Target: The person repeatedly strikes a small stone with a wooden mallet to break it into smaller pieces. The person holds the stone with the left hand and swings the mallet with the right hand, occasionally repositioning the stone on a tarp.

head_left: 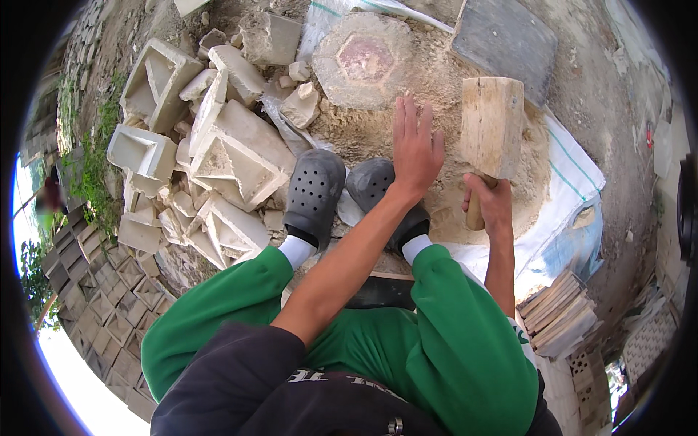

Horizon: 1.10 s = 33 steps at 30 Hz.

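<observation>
My right hand (491, 205) is closed round the handle of a wooden mallet (491, 127), whose big block head points away from me over the dusty ground. My left hand (416, 154) reaches out over loose sandy rubble, fingers stretched and holding nothing. Just beyond its fingertips lies a hexagonal stone slab (336, 81) with a reddish hexagon in its middle. Sand and grit surround the slab's near edge. To the slab's right, past the mallet head, lies a dark grey flat board (505, 45).
A heap of broken pale moulded blocks (240, 156) lies left of my grey clogs (314, 192). White sacking (574, 171) spreads under the sand at right. Stacked thin slabs (558, 312) stand near my right knee. Rows of blocks (109, 320) are at far left.
</observation>
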Each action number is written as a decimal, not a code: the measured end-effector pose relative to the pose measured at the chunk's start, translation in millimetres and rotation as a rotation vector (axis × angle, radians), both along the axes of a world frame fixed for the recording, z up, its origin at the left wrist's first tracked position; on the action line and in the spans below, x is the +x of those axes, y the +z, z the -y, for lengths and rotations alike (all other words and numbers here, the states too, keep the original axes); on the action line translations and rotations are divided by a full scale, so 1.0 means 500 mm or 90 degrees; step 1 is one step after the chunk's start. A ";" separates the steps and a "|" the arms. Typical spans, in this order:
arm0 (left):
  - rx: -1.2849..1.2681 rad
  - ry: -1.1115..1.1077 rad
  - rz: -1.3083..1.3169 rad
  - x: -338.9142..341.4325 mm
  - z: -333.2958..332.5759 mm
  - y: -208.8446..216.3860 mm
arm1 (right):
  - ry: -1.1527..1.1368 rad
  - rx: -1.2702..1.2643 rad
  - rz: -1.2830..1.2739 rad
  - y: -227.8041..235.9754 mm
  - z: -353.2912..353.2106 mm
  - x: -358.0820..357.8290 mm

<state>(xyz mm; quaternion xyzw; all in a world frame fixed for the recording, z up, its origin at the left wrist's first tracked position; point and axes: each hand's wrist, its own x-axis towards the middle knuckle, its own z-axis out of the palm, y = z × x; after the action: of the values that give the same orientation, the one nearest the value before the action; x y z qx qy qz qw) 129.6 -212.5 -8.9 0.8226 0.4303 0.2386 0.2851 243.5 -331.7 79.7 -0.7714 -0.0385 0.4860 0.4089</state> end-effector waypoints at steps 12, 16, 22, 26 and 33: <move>0.050 -0.151 -0.052 -0.114 -0.242 0.092 | 0.042 -0.010 -0.018 -0.012 -0.011 -0.010; 0.234 -0.143 -0.201 -0.240 -0.377 0.064 | 0.085 0.010 -0.024 -0.027 -0.013 -0.016; 0.220 -0.262 -0.316 -0.309 -0.387 0.047 | 0.131 0.031 0.004 -0.030 -0.025 -0.031; 0.221 -0.252 -0.346 -0.309 -0.371 0.028 | 0.158 0.034 0.031 -0.044 -0.019 -0.037; 0.192 -0.193 -0.305 -0.311 -0.355 -0.005 | 0.177 0.009 0.015 -0.033 -0.024 -0.042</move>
<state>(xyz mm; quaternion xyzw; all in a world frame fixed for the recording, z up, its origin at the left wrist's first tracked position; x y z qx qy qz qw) -25.8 -34.9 -11.6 0.9430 0.3175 0.0542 0.0833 222.3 -319.8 63.1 -0.7614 -0.1530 0.5286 0.3427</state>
